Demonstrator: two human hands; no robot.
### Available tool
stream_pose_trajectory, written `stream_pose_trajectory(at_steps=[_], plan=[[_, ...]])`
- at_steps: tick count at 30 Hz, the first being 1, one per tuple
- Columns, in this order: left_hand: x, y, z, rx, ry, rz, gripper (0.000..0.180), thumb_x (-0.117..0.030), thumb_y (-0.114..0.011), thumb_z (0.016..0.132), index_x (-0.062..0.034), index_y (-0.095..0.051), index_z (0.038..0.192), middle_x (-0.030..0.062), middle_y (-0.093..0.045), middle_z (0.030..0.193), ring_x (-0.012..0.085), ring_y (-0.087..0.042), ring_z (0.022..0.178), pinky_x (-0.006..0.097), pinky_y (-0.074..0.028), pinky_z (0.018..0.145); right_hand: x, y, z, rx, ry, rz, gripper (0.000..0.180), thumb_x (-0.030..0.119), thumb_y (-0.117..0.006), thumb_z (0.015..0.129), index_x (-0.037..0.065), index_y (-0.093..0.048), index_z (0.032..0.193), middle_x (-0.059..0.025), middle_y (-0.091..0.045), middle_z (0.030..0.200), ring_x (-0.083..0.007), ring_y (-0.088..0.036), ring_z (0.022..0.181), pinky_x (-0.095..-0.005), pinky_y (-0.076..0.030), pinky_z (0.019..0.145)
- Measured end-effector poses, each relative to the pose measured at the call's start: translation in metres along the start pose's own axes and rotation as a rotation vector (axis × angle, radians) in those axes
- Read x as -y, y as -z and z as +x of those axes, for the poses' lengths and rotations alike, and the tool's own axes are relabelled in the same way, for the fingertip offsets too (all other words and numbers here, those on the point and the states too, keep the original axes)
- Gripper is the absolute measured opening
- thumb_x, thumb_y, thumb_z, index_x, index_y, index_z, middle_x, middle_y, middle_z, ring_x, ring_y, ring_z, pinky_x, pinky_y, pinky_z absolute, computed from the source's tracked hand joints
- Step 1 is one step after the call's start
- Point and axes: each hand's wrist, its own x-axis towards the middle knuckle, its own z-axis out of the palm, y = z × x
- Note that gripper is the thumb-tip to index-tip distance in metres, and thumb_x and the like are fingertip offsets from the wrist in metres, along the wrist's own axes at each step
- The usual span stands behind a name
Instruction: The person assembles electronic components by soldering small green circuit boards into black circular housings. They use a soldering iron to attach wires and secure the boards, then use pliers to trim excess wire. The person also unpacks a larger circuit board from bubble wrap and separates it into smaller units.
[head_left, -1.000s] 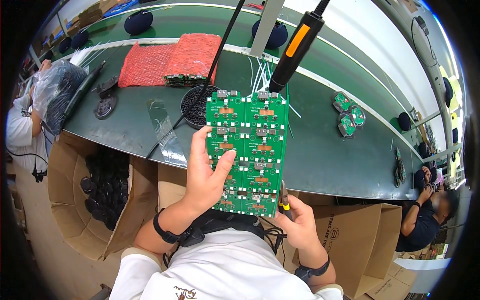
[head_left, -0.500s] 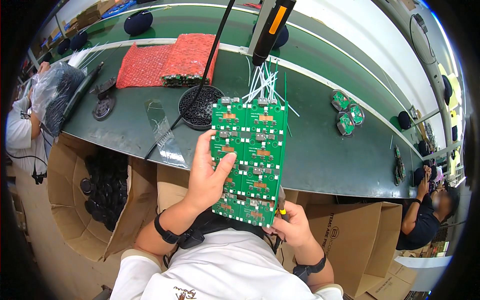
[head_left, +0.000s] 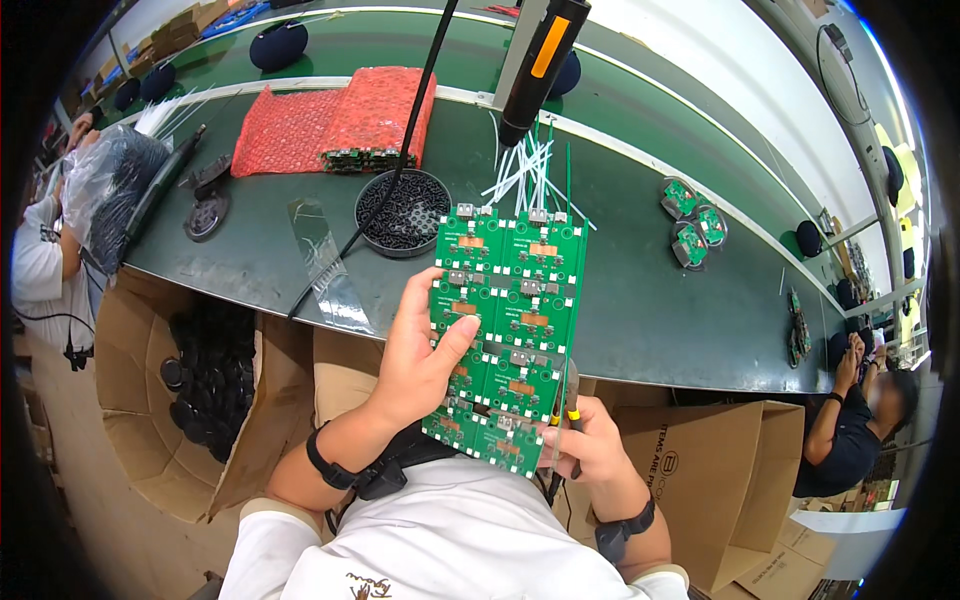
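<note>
A green panel of joined circuit boards (head_left: 512,320) is held up in front of me, tilted, over the table's near edge. My left hand (head_left: 415,365) grips its left side, thumb lying on the face, the other fingers mostly behind. By the panel's lower right edge, my right hand (head_left: 595,440) is closed around pliers (head_left: 572,398) with yellow and black handles. The plier jaws are beside the panel's edge; whether they touch it I cannot tell. Part of the right hand's fingers is hidden behind the panel.
On the dark green table (head_left: 660,330) stand a bowl (head_left: 366,236) of small black parts, red bubble wrap (head_left: 380,105) over stacked boards, and white strips (head_left: 520,170). Round board units (head_left: 690,245) lie right. An electric screwdriver (head_left: 540,75) hangs above. Cardboard boxes (head_left: 715,490) flank me; co-workers sit either side.
The panel has tilted, its top swinging slightly right and its lower end dropping toward me. My right hand has shifted slightly, and more of the pliers shows beside the panel's edge.
</note>
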Motion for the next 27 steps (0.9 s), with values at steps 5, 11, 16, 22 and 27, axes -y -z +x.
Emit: stream_pose_trajectory(at_steps=[5,11,16,22,27], plan=[[-0.002,0.0,0.001,-0.002,0.008,-0.002,0.052,-0.005,-0.063,0.103,-0.0002,-0.037,0.148,0.0099,-0.055,0.135,0.0145,-0.052,0.125,0.032,-0.046,0.105,-0.003,0.005,0.002,-0.168,0.064,-0.292,0.018,0.001,-0.064,0.098,-0.001,-0.067,0.116,-0.0034,-0.066,0.096,-0.0101,-0.057,0.075,-0.03,-0.048,0.066],[-0.007,0.002,-0.003,0.036,0.028,0.052,0.053,-0.006,-0.06,0.103,-0.0004,-0.035,0.15,0.0084,-0.056,0.135,0.0126,-0.057,0.117,0.029,-0.051,0.096,0.005,-0.006,0.005,-0.28,0.204,-0.571,0.026,0.001,-0.064,0.097,-0.002,-0.066,0.122,-0.0018,-0.068,0.104,-0.0069,-0.058,0.082,-0.0265,-0.048,0.073],[-0.007,0.004,-0.003,0.074,0.08,-0.042,0.049,-0.005,-0.059,0.105,-0.0004,-0.036,0.148,0.0094,-0.055,0.135,0.0124,-0.056,0.12,0.03,-0.053,0.098,-0.003,-0.002,0.005,-0.317,0.166,-0.48,0.022,0.0,-0.063,0.098,-0.002,-0.067,0.119,-0.0026,-0.066,0.097,-0.0086,-0.057,0.08,-0.0267,-0.047,0.071],[0.001,0.003,-0.006,0.096,0.166,-0.177,0.052,-0.004,-0.056,0.106,-0.0004,-0.033,0.152,0.0091,-0.055,0.138,0.0119,-0.056,0.122,0.029,-0.053,0.098,-0.007,0.0,0.005,-0.047,0.126,-0.126,0.016,0.0,-0.063,0.099,0.0,-0.066,0.114,-0.0021,-0.062,0.089,-0.0103,-0.057,0.076,-0.0267,-0.046,0.066],[-0.003,0.002,-0.008,0.082,0.063,0.027,0.057,-0.004,-0.057,0.104,0.0008,-0.029,0.154,0.0103,-0.055,0.139,0.0138,-0.059,0.12,0.03,-0.053,0.097,0.0,-0.001,0.01,-0.292,0.225,-0.415,0.024,0.002,-0.065,0.099,-0.001,-0.066,0.123,-0.0002,-0.067,0.104,-0.0091,-0.06,0.08,-0.0278,-0.051,0.072]])
